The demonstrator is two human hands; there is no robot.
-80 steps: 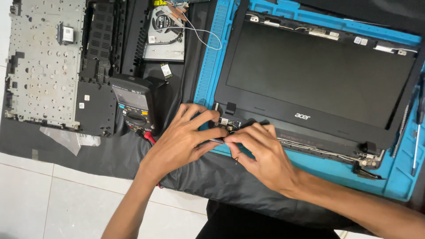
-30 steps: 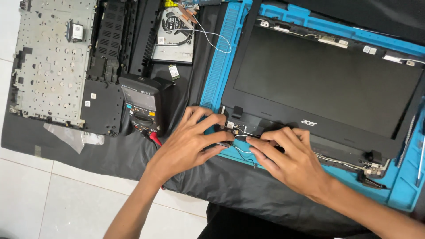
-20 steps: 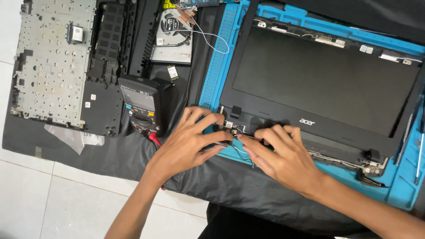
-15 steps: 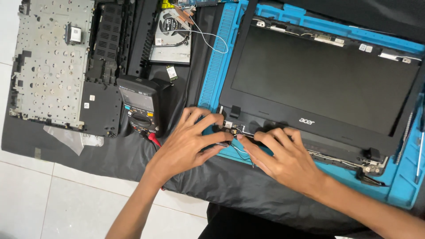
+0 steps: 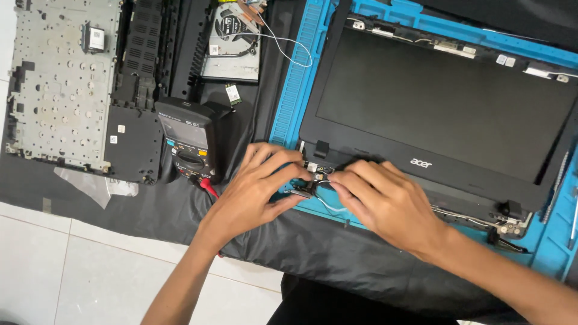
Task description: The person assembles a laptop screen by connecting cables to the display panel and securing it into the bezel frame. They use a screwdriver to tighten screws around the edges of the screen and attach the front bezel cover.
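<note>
Closest to the person, a black cloth (image 5: pixel 180 210) hangs over the front edge of the tabletop (image 5: pixel 72 271), which shows as pale tile. Both forearms reach up over it. The left hand (image 5: pixel 256 189) rests on the cloth with its fingers curled toward the lower left corner of the laptop screen (image 5: pixel 445 108); its grip is pressed together on a small metal hinge (image 5: pixel 310 171) at that corner. The right hand (image 5: pixel 391 201) lies just beside it, fingertips meeting the left's at the same spot, and its grip pinches a thin white wire (image 5: pixel 325 201) that loops out below the corner.

The screen lies flat, face up, on a blue mat (image 5: pixel 298 90), with its other hinge (image 5: pixel 512 225) showing at the lower right.

Just left of the left hand sits a black meter (image 5: pixel 186 141) with a red plug at its foot. Beyond it lies the black laptop shell (image 5: pixel 135 114), with the grey metal keyboard plate (image 5: pixel 60 84) at far left. At the far edge sits a cooling fan (image 5: pixel 232 36), a white wire trailing from it toward the mat.
</note>
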